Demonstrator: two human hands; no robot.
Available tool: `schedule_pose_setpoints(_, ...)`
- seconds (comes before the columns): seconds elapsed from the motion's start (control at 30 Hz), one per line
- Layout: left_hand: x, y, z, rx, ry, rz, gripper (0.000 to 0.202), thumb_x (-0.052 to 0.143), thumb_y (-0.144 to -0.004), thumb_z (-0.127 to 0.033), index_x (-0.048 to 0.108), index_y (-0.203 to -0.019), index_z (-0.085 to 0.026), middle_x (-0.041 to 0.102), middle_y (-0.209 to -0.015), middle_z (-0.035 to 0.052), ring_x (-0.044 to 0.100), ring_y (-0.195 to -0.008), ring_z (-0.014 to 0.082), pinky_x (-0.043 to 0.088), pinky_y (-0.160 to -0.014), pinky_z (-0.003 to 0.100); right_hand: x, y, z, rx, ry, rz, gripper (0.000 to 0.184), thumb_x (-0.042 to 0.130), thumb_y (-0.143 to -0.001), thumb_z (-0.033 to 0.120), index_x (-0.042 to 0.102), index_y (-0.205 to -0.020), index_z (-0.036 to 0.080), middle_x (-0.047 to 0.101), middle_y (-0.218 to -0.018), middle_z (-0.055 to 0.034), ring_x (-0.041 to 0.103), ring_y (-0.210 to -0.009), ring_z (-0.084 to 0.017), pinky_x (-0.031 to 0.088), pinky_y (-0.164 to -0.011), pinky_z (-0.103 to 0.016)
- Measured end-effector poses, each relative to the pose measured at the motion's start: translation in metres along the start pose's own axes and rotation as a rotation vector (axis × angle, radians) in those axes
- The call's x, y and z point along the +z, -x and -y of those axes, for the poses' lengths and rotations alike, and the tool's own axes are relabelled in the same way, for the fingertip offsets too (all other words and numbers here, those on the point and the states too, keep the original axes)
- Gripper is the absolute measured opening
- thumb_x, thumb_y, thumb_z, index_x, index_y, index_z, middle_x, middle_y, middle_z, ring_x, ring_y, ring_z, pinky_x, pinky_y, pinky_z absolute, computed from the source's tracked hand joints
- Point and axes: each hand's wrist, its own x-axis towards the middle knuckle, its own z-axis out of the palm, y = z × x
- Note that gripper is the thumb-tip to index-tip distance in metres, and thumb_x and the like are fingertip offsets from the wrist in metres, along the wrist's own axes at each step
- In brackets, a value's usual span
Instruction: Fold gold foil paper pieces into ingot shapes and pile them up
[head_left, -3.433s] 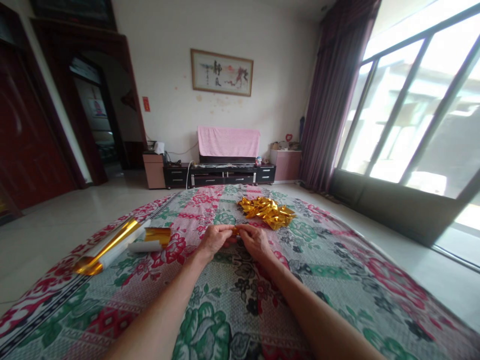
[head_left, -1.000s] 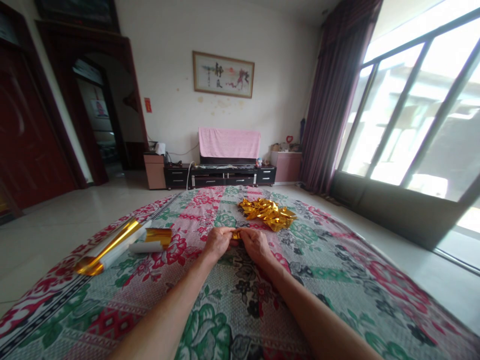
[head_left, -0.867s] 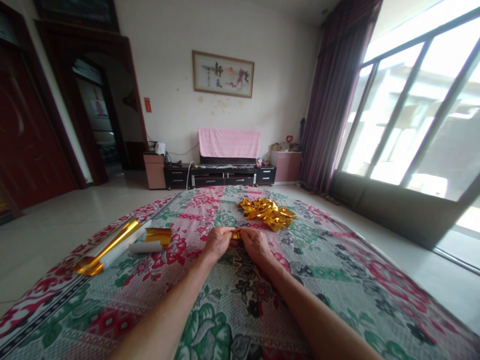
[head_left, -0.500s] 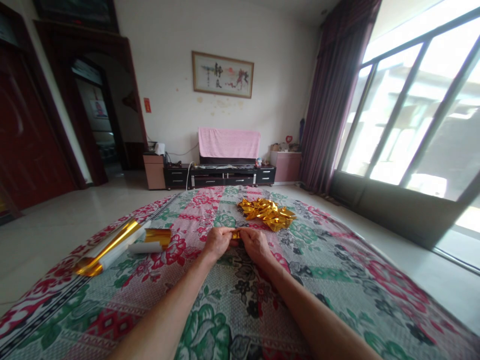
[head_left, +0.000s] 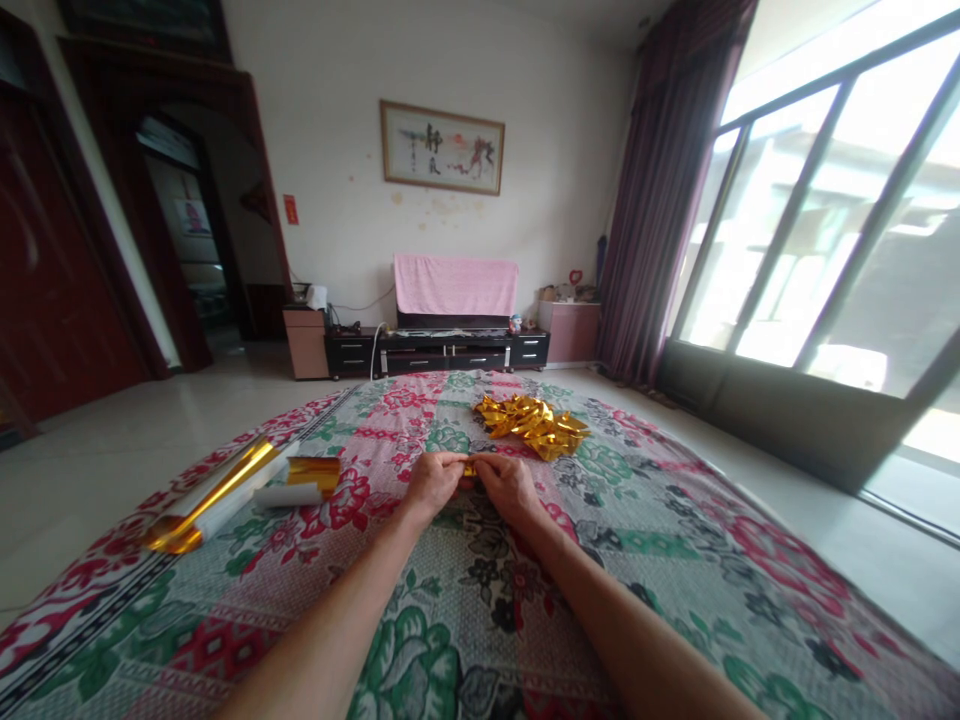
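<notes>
Between my left hand (head_left: pixel 435 480) and my right hand (head_left: pixel 508 484) is a small piece of gold foil paper (head_left: pixel 469 469), pinched by the fingers of both. Most of the piece is covered by my fingers, so its shape does not show. Just beyond my right hand lies a pile of folded gold foil pieces (head_left: pixel 531 424). To the left rest sheets of gold foil paper with white backs (head_left: pixel 238 487), loosely rolled, and a smaller curled gold sheet (head_left: pixel 313 476) beside them.
A flowered cloth (head_left: pixel 409 650) in red, green and grey covers the surface under my hands. Farther back stands a low black cabinet (head_left: pixel 420 360), with a pink towel (head_left: pixel 456 284) draped over something on it. Tall windows (head_left: pixel 795 230) and a purple curtain (head_left: pixel 660 190) are on the right.
The whole view has shifted very slightly. Both hands stay together on the foil piece with hardly any movement, and the pile and sheets lie as before.
</notes>
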Motion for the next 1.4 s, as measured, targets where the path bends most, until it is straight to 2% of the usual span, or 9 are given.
schedule_pose_setpoints(0.47, 0.0031, -0.0003, 0.0048, 0.014, -0.017, -0.006, 0.034, 0.049, -0.074, -0.022, 0.066, -0.103, -0.017, 0.07, -0.068, 0.0037, 0.065, -0.06, 0.0136, 0.044, -0.045, 0.017, -0.0013, -0.0002, 0.0005, 0.05, 0.039, 0.013, 0.032, 0.041, -0.082, 0.025, 0.071, -0.091, 0.02, 0.068, -0.071, -0.0006, 0.059, -0.064, -0.014, 0.039, -0.055, -0.019)
schedule_pose_setpoints(0.67, 0.0032, -0.0042, 0.0085, 0.021, -0.05, -0.032, 0.034, 0.048, -0.074, -0.023, 0.066, -0.103, -0.017, 0.07, -0.068, 0.0037, 0.064, -0.057, 0.013, 0.044, -0.044, 0.017, -0.0019, -0.0002, 0.0011, 0.029, 0.03, 0.031, 0.032, 0.042, -0.082, 0.024, 0.071, -0.091, 0.02, 0.069, -0.072, -0.0006, 0.059, -0.065, -0.014, 0.039, -0.057, -0.019)
schedule_pose_setpoints(0.87, 0.0017, -0.0013, 0.0055, 0.031, -0.055, 0.008, 0.033, 0.049, -0.075, -0.024, 0.067, -0.101, -0.016, 0.07, -0.065, 0.0036, 0.065, -0.058, 0.0132, 0.043, -0.044, 0.016, -0.0018, -0.0003, 0.0007, 0.056, 0.049, 0.02, 0.032, 0.042, -0.081, 0.026, 0.072, -0.088, 0.019, 0.067, -0.068, -0.0006, 0.058, -0.062, -0.014, 0.038, -0.054, -0.018)
schedule_pose_setpoints(1.07, 0.0022, 0.0008, 0.0022, 0.004, -0.024, -0.012, 0.033, 0.049, -0.074, -0.022, 0.067, -0.101, -0.016, 0.071, -0.07, 0.0042, 0.065, -0.059, 0.0132, 0.044, -0.045, 0.017, -0.0025, 0.0003, 0.0039, 0.04, 0.037, 0.036, 0.031, 0.042, -0.08, 0.025, 0.072, -0.085, 0.019, 0.067, -0.066, -0.0002, 0.056, -0.06, -0.013, 0.037, -0.053, -0.018)
schedule_pose_setpoints(1.23, 0.0021, 0.0002, 0.0038, 0.012, -0.063, 0.004, 0.034, 0.049, -0.075, -0.024, 0.066, -0.103, -0.016, 0.069, -0.063, 0.0037, 0.064, -0.056, 0.0135, 0.045, -0.045, 0.018, -0.0012, -0.0002, 0.0013, 0.05, 0.025, 0.022, 0.032, 0.041, -0.08, 0.026, 0.072, -0.084, 0.019, 0.066, -0.066, -0.0004, 0.056, -0.061, -0.013, 0.036, -0.052, -0.018)
schedule_pose_setpoints(1.4, 0.0027, -0.0026, 0.008, 0.029, -0.063, -0.004, 0.034, 0.048, -0.075, -0.023, 0.066, -0.103, -0.016, 0.069, -0.063, 0.0037, 0.063, -0.055, 0.0131, 0.044, -0.045, 0.018, -0.0016, -0.0001, 0.0028, 0.034, 0.044, 0.028, 0.032, 0.041, -0.08, 0.026, 0.071, -0.074, 0.017, 0.064, -0.062, -0.0006, 0.054, -0.058, -0.013, 0.033, -0.049, -0.017)
